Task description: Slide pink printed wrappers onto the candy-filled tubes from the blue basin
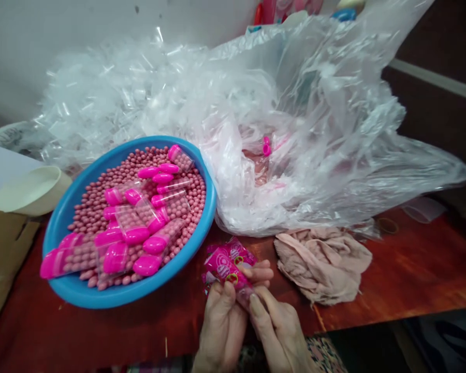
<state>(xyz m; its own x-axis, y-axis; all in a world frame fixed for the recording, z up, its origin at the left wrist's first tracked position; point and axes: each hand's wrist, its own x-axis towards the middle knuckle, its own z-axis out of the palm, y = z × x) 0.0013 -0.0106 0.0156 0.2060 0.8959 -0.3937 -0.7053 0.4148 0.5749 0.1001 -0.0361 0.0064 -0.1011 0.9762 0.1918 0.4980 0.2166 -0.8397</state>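
Observation:
My left hand [222, 321] is closed around a shiny pink printed wrapper [227, 264], its thumb on the near side. Fingertips stick out past the wrapper's right side. My right hand [277, 324] pinches the lower right end, where the film looks clear, between thumb and index finger. Both hands touch at the table's front edge. What lies inside or under the wrapper is hidden. To the left, a blue basin [140, 294] holds many small pink balls [108, 181] and several clear tubes with bright pink caps [135, 235], filled with the same balls.
A crumpled beige cloth [326, 264] lies right of my hands. Behind is a large clear plastic bag [334, 155] with a pink cap [266, 146] in it. Clear plastic pieces [112, 98] heap at the back. A pale bowl [42, 189] and cardboard box [5, 254] stand left.

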